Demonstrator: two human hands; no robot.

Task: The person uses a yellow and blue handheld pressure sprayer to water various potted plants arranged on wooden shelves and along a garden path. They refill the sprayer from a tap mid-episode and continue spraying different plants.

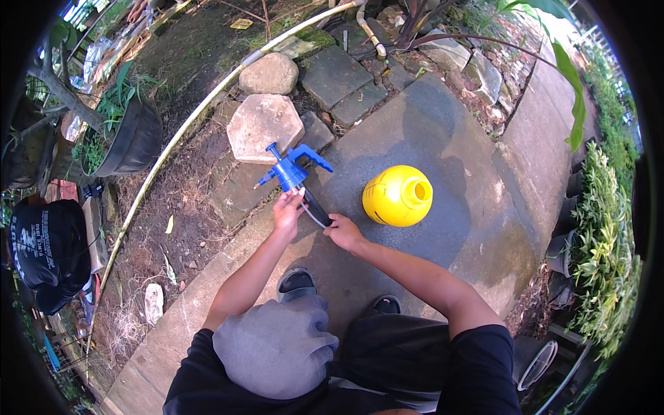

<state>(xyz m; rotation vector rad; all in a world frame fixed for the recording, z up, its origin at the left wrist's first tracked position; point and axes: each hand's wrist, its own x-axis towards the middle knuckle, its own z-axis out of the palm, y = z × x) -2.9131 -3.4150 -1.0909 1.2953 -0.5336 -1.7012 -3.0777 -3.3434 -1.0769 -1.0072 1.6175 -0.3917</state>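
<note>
Both hands are on the blue pump head (290, 175) of a pressure sprayer, which is off its bottle. My left hand (288, 211) grips just below the blue collar, at the top of the black pump cylinder (314, 203). My right hand (343, 232) pinches the cylinder's lower end, beside the thin pale dip tube (315, 217). The blue lever and the nozzle point away from me. To the right, a yellow sprayer bottle (390, 197) rests on wet concrete, its open neck showing. What is inside the bottle cannot be seen.
A hexagonal paving stone (265, 127) and a round stone (268, 73) lie ahead. A long pale pipe (176, 142) curves along the soil at left, near a black plant pot (132, 140). Potted shrubs (604, 249) line the right side. A black bag-like item (49, 249) sits far left.
</note>
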